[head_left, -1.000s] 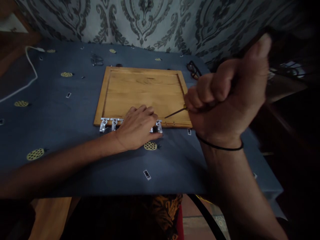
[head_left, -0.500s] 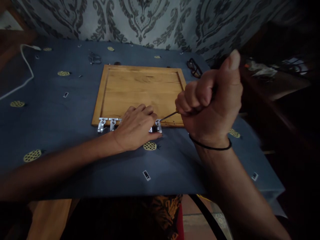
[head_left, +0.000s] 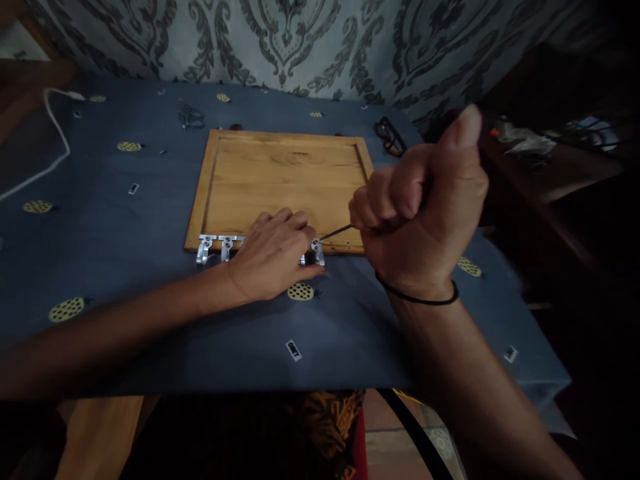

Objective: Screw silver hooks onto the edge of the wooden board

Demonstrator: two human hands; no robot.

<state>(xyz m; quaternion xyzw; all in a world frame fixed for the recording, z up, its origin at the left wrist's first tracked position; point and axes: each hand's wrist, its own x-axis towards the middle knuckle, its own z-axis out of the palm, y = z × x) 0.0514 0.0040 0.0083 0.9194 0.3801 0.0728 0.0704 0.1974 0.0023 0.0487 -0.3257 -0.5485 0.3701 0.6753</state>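
A wooden panel (head_left: 280, 180) with a raised frame lies flat on the table. Silver metal hinges (head_left: 227, 245) sit in a row along its near edge, some hidden under my left hand (head_left: 273, 253). That hand bends over the panel's edge, its index finger and thumb around the rightmost hinge (head_left: 317, 252). My right hand (head_left: 417, 213) is closed in a fist around a screwdriver, thumb pointing up. Only the thin shaft of the screwdriver (head_left: 337, 233) shows; it slants down left, its tip at the rightmost hinge. The handle is hidden in my fist.
A blue cloth (head_left: 165, 347) with pineapple prints covers the table. Dark eyeglasses (head_left: 390, 137) lie beyond the panel at right, and a small metal tool (head_left: 191, 117) at back left. A white cable (head_left: 63, 140) runs along the left. A patterned curtain (head_left: 285, 40) hangs behind.
My right fist has turned slightly about the screwdriver and its wrist has shifted a little left. My left hand and the panel keep their places; the view has moved slightly.
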